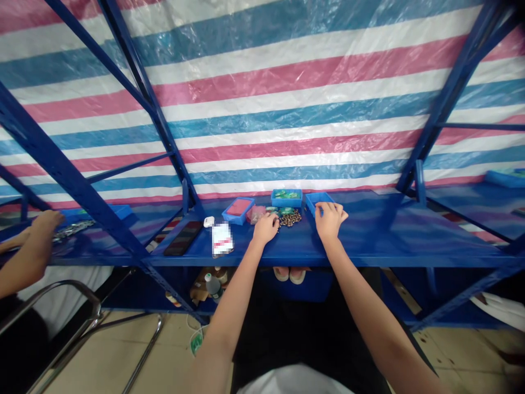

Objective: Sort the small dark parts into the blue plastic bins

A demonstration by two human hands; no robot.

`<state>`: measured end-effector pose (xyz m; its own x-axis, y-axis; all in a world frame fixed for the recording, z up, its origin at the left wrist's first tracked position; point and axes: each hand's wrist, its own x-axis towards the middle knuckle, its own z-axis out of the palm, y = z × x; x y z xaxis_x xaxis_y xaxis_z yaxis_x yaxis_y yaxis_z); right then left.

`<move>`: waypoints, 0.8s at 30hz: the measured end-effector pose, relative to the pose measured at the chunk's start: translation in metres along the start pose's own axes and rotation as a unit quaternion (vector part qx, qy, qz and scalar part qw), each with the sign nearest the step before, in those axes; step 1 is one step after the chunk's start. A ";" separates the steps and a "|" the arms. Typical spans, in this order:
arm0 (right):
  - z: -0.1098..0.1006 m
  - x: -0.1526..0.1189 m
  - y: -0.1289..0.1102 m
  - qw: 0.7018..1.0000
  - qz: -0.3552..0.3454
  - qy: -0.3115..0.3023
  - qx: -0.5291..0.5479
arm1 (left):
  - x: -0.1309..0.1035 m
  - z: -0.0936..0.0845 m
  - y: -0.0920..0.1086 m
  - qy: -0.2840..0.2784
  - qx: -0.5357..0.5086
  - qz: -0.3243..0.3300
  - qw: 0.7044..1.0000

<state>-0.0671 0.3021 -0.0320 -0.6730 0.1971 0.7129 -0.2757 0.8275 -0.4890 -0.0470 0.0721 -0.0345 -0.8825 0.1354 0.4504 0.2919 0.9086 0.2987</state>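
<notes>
left hand (267, 227) beside brown pieces (290, 219), right hand (328, 219) at blue tray (318, 197), can't tell either grip; white card (222, 239) print blurred.

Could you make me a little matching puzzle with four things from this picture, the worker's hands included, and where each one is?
1. Worker's left hand
2. Worker's right hand
3. Dark phone
4. Pink material

A. Left of the small white case
B. At the rightmost of the three grouped trays
C. Inside the leftmost of those three
D. At the left edge of the heap of small brown pieces

Pairs: 1-D, 2-B, 3-A, 4-C
</notes>
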 end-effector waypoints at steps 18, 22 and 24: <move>0.020 -0.008 -0.017 0.924 -0.204 -0.302 0.113 | 0.000 0.001 -0.001 0.004 0.007 0.011 1.000; 0.020 -0.008 -0.015 0.936 -0.160 -0.296 0.102 | 0.000 0.001 0.000 -0.001 0.006 0.003 1.000; 0.021 -0.008 -0.014 0.937 -0.156 -0.296 0.103 | 0.001 0.001 -0.001 0.000 0.007 0.003 1.000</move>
<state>-0.0719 0.2783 -0.0415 -0.7837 -0.4133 0.4636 -0.6074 0.6657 -0.4334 -0.0483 0.0722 -0.0356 -0.8812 0.1408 0.4514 0.2919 0.9130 0.2850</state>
